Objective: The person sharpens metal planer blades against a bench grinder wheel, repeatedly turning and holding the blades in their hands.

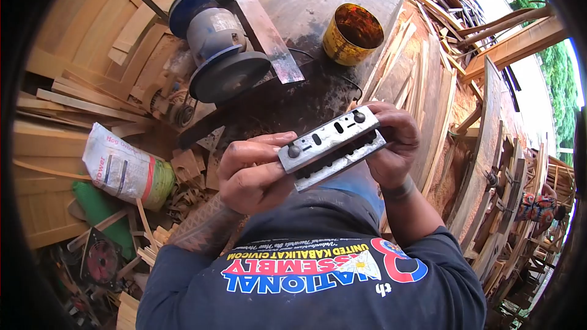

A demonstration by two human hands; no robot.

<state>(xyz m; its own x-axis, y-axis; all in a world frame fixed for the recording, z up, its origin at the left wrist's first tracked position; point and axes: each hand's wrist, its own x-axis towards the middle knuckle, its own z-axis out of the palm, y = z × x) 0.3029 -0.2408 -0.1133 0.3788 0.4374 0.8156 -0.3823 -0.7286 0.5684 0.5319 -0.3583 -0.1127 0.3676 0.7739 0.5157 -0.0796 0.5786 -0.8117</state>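
A grey metal block (327, 137) with slots, round bolt heads and a long dark gap along its side is held up in front of my chest, slightly tilted. My left hand (257, 174) grips its left end, fingers at the top and side. Around its right end my right hand (393, 143) is closed. Beyond the block is a dark, stained work surface (287, 107). A bench grinder (217, 36) with a large dark wheel stands there, and a flat metal strip (266, 30) lies beside it.
A yellow, stained can (353, 33) of dark contents stands on the bench. A printed sack (122, 165) and a fan-like red part (101, 260) are at the left. Wood strips and shavings lie on both sides. Another person (538, 206) is at the far right.
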